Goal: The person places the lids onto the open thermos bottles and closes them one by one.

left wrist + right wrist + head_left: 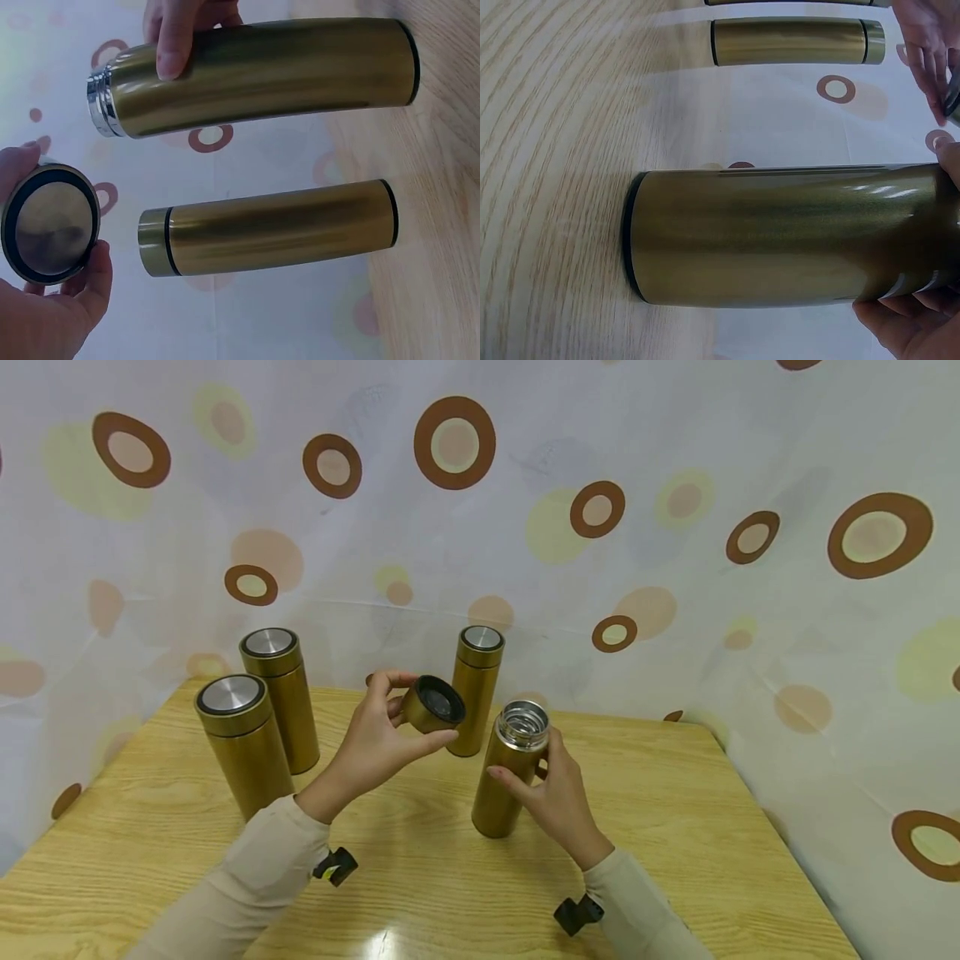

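A gold thermos flask [497, 789] stands without its lid on the table, its steel mouth [524, 723] facing up. My right hand [558, 793] grips it round the upper body, thumb in front. In the head view my left hand [378, 735] holds the gold lid [429, 705] between thumb and fingers, tilted so the black inside shows. The lid is up left of the flask's mouth, apart from it. In the left wrist view the lid's brushed steel top [52, 229] faces the camera, and the open flask [262, 75] shows its threaded neck.
Behind the hands stands a closed gold flask [476, 693]. Two more closed flasks, one at the front left [243, 747] and one behind it [285, 702], stand by my left forearm. The wooden table [660, 827] meets a patterned cloth [675, 568] at the back.
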`<state>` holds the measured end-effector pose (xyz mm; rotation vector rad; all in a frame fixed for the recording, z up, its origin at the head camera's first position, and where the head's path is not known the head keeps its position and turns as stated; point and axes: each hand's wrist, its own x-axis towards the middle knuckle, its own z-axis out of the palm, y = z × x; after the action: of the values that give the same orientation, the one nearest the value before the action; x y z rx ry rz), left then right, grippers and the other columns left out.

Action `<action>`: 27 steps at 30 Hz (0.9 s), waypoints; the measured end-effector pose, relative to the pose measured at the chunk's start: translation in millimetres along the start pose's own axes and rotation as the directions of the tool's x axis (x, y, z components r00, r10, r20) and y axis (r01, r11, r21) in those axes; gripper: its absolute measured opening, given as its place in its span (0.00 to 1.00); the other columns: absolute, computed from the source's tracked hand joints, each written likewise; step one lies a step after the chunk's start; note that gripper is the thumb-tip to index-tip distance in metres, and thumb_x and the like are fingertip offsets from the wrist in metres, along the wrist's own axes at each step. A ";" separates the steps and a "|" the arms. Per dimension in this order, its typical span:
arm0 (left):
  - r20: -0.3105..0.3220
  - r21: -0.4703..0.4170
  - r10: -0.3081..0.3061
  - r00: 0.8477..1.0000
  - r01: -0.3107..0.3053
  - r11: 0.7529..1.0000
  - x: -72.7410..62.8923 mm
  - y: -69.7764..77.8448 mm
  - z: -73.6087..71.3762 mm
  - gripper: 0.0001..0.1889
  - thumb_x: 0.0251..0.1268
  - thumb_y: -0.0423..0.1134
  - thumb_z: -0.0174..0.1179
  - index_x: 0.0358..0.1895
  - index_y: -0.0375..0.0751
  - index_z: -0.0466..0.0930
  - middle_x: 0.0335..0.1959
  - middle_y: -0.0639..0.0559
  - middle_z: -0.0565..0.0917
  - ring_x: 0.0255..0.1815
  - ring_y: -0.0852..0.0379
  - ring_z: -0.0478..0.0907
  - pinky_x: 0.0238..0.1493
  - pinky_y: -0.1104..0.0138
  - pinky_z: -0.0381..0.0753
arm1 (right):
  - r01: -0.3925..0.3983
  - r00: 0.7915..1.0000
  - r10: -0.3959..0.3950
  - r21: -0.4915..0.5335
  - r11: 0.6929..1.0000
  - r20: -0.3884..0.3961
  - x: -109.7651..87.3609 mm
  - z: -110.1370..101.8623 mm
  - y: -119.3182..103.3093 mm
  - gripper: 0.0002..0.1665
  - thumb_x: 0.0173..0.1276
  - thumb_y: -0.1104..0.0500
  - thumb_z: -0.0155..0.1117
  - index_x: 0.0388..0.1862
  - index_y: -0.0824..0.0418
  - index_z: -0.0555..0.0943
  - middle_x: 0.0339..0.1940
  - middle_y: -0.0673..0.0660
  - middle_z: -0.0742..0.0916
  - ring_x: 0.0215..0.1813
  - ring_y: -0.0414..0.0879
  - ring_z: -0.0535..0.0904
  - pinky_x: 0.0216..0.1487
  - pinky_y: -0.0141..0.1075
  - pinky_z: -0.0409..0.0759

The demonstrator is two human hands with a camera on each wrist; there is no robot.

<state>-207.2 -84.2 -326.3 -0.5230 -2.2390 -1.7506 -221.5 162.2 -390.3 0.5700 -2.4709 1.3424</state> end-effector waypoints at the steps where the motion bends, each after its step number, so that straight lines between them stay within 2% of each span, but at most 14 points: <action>1: -0.004 -0.009 0.019 1.000 -0.019 1.000 1.6 1.4 1.7 0.38 0.48 0.34 0.74 0.61 0.35 0.61 0.60 0.43 0.68 0.57 0.47 0.76 0.59 0.58 0.75 | 0.004 1.000 -0.004 0.003 1.000 0.000 0.1 -0.2 0.2 0.47 0.57 0.49 0.74 0.69 0.57 0.61 0.61 0.58 0.77 0.59 0.57 0.76 0.50 0.57 0.79; 3: -0.007 -0.013 0.068 0.998 -0.068 0.998 5.3 4.1 5.4 0.36 0.50 0.34 0.74 0.62 0.36 0.64 0.59 0.44 0.70 0.56 0.48 0.77 0.56 0.59 0.77 | 0.004 1.000 -0.004 0.010 1.000 0.002 0.2 -0.5 0.7 0.46 0.57 0.49 0.75 0.69 0.56 0.61 0.61 0.58 0.77 0.59 0.57 0.76 0.50 0.58 0.79; 6: -0.004 0.031 0.142 0.990 -0.142 0.989 10.5 8.2 11.6 0.36 0.52 0.36 0.73 0.65 0.40 0.66 0.59 0.46 0.72 0.55 0.51 0.76 0.52 0.59 0.78 | 0.000 1.000 0.000 0.016 1.000 0.003 0.5 -1.2 1.6 0.47 0.57 0.50 0.75 0.69 0.56 0.61 0.61 0.58 0.77 0.59 0.57 0.76 0.50 0.58 0.79; 11: 0.011 0.169 0.241 0.970 -0.239 0.956 18.5 16.6 24.6 0.37 0.51 0.41 0.74 0.65 0.40 0.67 0.56 0.49 0.77 0.54 0.53 0.76 0.47 0.60 0.77 | -0.013 1.000 0.013 0.017 1.000 0.003 0.8 -1.6 1.8 0.47 0.57 0.49 0.74 0.70 0.57 0.60 0.61 0.58 0.77 0.59 0.57 0.76 0.51 0.58 0.79; 14: 0.037 0.208 0.282 0.959 -0.283 0.936 22.8 21.3 33.5 0.34 0.51 0.43 0.73 0.63 0.39 0.70 0.55 0.50 0.79 0.54 0.55 0.75 0.49 0.60 0.77 | -0.011 1.000 0.011 0.008 1.000 0.000 0.5 -1.1 1.7 0.47 0.57 0.49 0.74 0.70 0.57 0.60 0.61 0.58 0.77 0.59 0.57 0.77 0.50 0.57 0.79; 19: 0.092 0.264 0.325 0.941 -0.338 0.904 28.4 28.8 47.2 0.30 0.55 0.45 0.71 0.61 0.42 0.76 0.60 0.48 0.77 0.61 0.52 0.72 0.58 0.57 0.74 | 0.013 1.000 -0.013 0.017 1.000 0.002 -0.6 -0.7 1.3 0.46 0.57 0.50 0.74 0.69 0.56 0.60 0.60 0.58 0.77 0.58 0.55 0.76 0.50 0.57 0.79; 23: 0.141 0.333 0.336 0.931 -0.364 0.870 31.4 34.1 58.8 0.28 0.55 0.47 0.70 0.60 0.43 0.78 0.61 0.47 0.76 0.59 0.48 0.71 0.56 0.56 0.74 | 0.038 0.999 -0.038 0.025 0.999 0.003 -0.7 -1.2 0.8 0.42 0.58 0.52 0.74 0.66 0.56 0.62 0.58 0.57 0.77 0.56 0.54 0.77 0.50 0.57 0.79; 27: 0.176 0.373 0.351 0.920 -0.392 0.841 32.8 35.0 69.6 0.28 0.54 0.47 0.71 0.58 0.41 0.80 0.60 0.45 0.77 0.56 0.46 0.71 0.55 0.56 0.73 | 0.051 0.999 -0.051 0.024 0.998 0.004 -1.2 -0.7 -0.1 0.36 0.59 0.54 0.73 0.61 0.58 0.65 0.54 0.56 0.78 0.48 0.50 0.76 0.49 0.56 0.80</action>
<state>-220.3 -5.2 -299.3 -0.8934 -2.2808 -1.0567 -220.4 163.1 -390.4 0.6377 -2.4301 1.3541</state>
